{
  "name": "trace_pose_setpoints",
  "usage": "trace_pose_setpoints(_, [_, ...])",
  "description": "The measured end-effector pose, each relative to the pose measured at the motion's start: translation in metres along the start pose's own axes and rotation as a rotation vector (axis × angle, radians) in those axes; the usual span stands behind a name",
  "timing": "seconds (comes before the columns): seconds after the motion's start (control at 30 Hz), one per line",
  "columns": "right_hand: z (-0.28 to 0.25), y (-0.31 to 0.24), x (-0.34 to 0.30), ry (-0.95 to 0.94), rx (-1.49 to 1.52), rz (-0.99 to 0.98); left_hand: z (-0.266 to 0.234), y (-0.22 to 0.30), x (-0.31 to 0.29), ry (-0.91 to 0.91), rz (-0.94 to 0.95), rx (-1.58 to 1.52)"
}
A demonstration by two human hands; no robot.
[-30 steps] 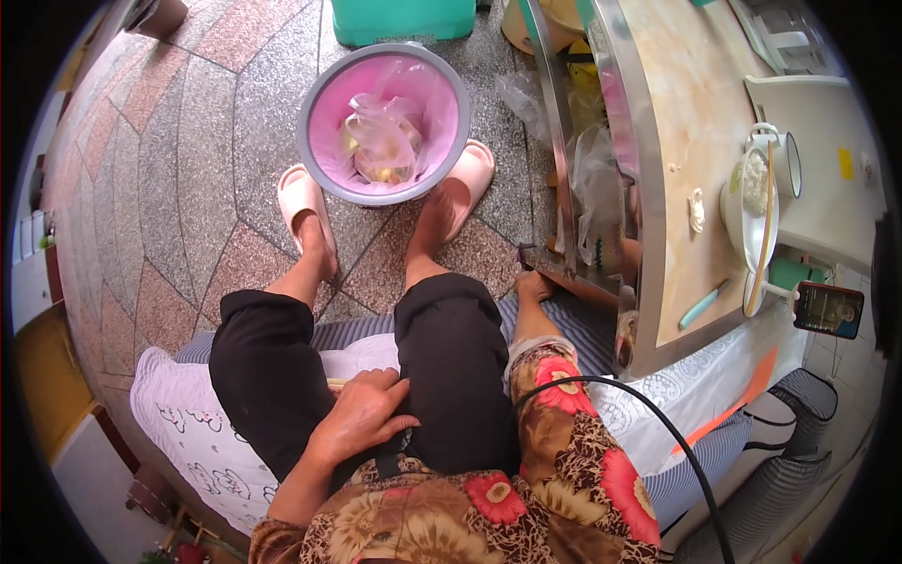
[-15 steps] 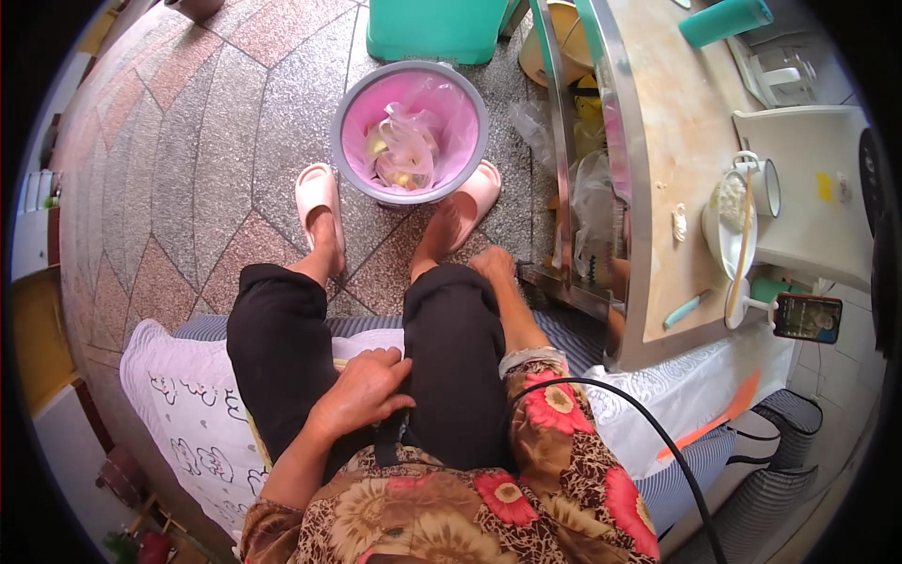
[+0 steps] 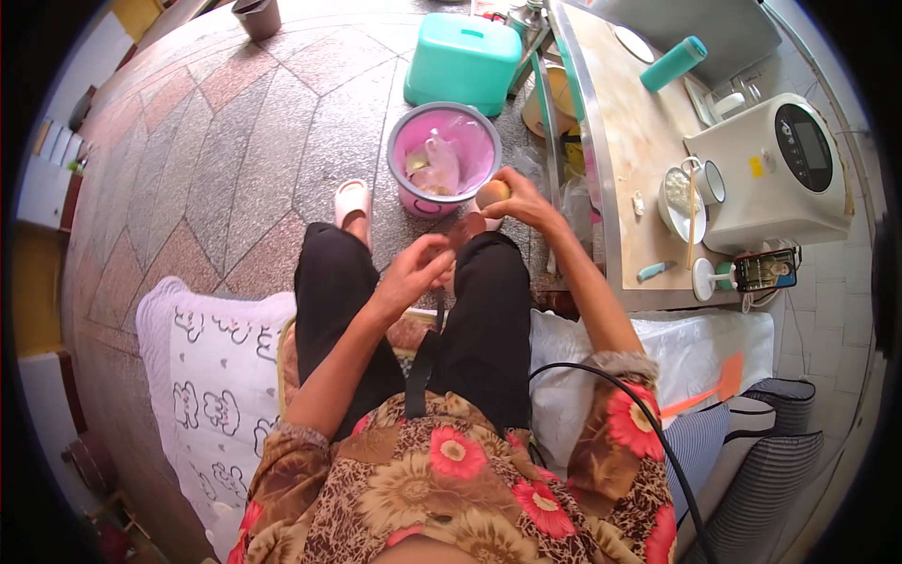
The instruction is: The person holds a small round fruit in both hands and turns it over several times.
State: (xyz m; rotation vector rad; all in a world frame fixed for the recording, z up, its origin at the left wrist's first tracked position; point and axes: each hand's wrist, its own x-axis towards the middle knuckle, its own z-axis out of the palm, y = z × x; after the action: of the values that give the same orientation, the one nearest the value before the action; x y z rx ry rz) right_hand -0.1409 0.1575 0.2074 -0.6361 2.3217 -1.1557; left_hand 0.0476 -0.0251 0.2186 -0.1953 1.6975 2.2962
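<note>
A round, yellowish-red fruit [image 3: 492,194] is held in my right hand [image 3: 522,201], with the fingers curled round it. That hand is above my right foot, beside the rim of a trash bin [image 3: 439,201] with a grey rim and a pink lining. Inside the bin lie a crumpled clear plastic bag [image 3: 439,167] and some pale scraps. My left hand [image 3: 413,273] hovers over my lap between the knees, its fingers loosely bent and slightly blurred. I see nothing in it. A dark strap [image 3: 422,371] hangs down below it.
To the right stands a table [image 3: 620,103] bearing a white bowl [image 3: 678,202] with chopsticks, an enamel mug [image 3: 709,181], a teal-handled knife [image 3: 655,271], a phone on a stand [image 3: 766,271] and a white appliance [image 3: 780,169]. Behind the bin is a green plastic stool [image 3: 463,64]. A black cable [image 3: 648,414] crosses my right arm.
My right hand has come up from beside the table's lower frame and now holds the fruit near the bin. My left hand has lifted off my thigh and moved forward. The view has shifted.
</note>
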Motion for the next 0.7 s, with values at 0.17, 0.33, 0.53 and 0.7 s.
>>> trace_pose_setpoints(0.17, [0.02, -0.096, -0.083, 0.077, -0.013, -0.387, 0.016, 0.007, -0.004, -0.104, 0.098, -0.465])
trace_pose_setpoints(0.33, [0.048, -0.11, -0.119, 0.027, 0.257, -0.339, 0.03, 0.004, -0.012, -0.064, 0.294, -0.552])
trace_pose_setpoints(0.53, [0.063, -0.088, -0.121, -0.001, 0.328, -0.283, 0.025, 0.003, -0.02, 0.07, 0.359, -0.181])
trace_pose_setpoints(0.7, [0.062, -0.084, -0.117, 0.038, 0.382, -0.315, 0.033, 0.005, -0.019, 0.097, 0.469, -0.033])
